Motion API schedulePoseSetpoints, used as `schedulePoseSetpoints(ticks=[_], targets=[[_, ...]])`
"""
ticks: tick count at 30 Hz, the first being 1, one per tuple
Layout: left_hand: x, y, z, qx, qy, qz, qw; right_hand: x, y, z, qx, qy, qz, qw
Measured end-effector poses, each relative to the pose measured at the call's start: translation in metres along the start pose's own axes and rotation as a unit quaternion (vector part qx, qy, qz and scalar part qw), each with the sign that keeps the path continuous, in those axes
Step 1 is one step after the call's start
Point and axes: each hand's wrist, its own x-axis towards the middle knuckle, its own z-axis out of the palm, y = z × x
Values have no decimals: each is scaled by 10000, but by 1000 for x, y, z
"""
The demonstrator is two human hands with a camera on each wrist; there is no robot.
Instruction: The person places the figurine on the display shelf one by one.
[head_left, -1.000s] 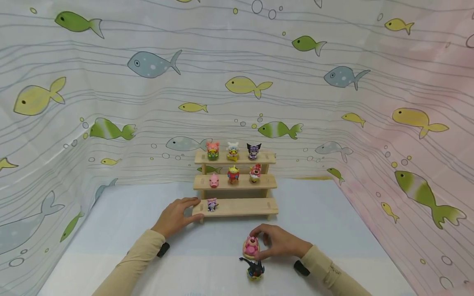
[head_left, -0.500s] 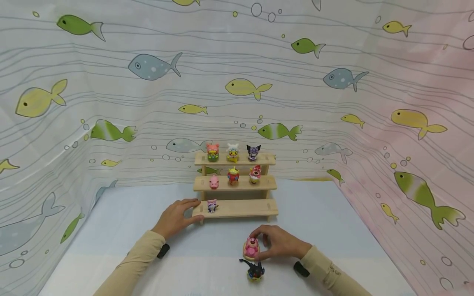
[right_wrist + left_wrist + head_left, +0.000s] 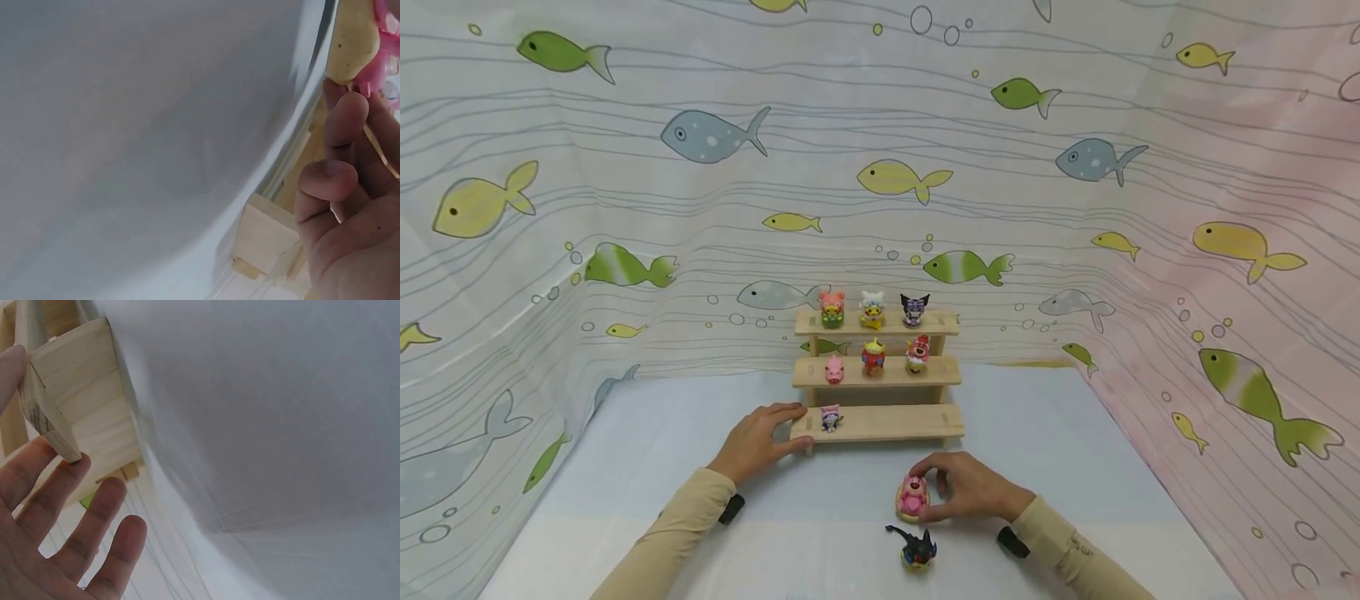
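A pink bear figurine (image 3: pixel 913 495) on a round yellowish base is pinched between the thumb and fingers of my right hand (image 3: pixel 973 487), in front of the stand. In the right wrist view the base's pale yellow underside (image 3: pixel 354 44) shows beside the fingertips. My left hand (image 3: pixel 757 442) grips the left end of the lowest board of the wooden tiered stand (image 3: pixel 891 422). Seen from the left wrist, thumb and fingers span that board's end (image 3: pixel 53 425), while two other fingers stay spread. A black-winged figurine (image 3: pixel 917 550) stands on the table just nearer than the bear.
On the lowest tier stands a small pink-and-purple figurine (image 3: pixel 831 418). The middle tier bears a pink pig (image 3: pixel 834 369), a red-clad figurine (image 3: pixel 873 357) and a red-hatted bear (image 3: pixel 917 354). Three more figurines line the top tier (image 3: pixel 891 320). A fish-print cloth (image 3: pixel 820 183) surrounds the white table (image 3: pixel 1052 450).
My right hand has shifted slightly away from me and to the right with the pink bear, widening its gap from the black-winged figurine. The left hand keeps its place on the stand.
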Motion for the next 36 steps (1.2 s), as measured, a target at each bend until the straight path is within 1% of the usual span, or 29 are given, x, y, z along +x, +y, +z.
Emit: schedulePoseSetpoints(ticks=[4,9,17,25,29,32,36], targets=[[0,0,0,-5,-25,-39,10000,2,-2,-4,-94,31,53,9999],[1,0,0,-12,-48,-12,10000,5,-2,-7,-138,96,93,9998],[1,0,0,46,-30,-5,10000,9,-3,-10,-212,261,-165,9993],[0,1,1,90,-7,14,10000,17,-4,-14,-203,269,-54,9994],[-1,1,1,121,-11,-1,9999,23,-6,-16,-247,395,-220,9987],[-1,1,1,123,4,-12,9999,29,-4,-17,-274,514,-446,9973],[0,1,1,81,-6,-42,10000,39,-4,-20,-268,644,-542,9961]])
